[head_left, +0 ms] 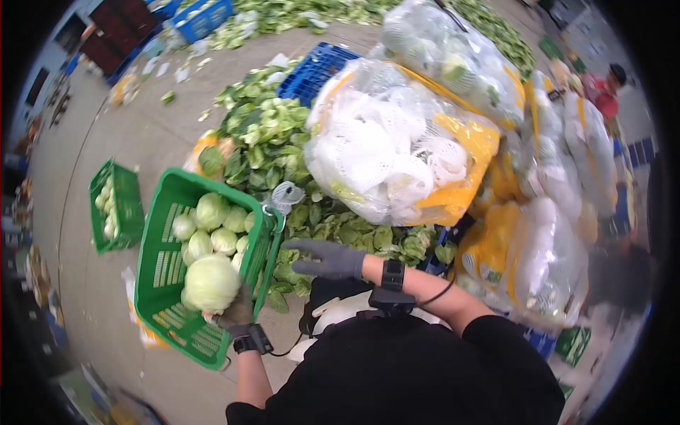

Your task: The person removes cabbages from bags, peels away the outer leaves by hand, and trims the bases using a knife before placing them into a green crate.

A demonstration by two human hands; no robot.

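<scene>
In a dark glove, my left hand is wrapped round the lower right side of a large pale green cabbage, inside the green basket. Several smaller cabbages lie in the basket beyond it. My right hand, in a grey glove, is held out to the right of the basket with its fingers apart and nothing in it. Beneath and beyond it are loose green leaves. The basket's metal handle is at its right rim, near my right fingertips.
A large clear bag of white foam nets stands ahead, beside a blue crate. More filled bags are stacked at right. A smaller green basket sits at left. A person in red is at far right.
</scene>
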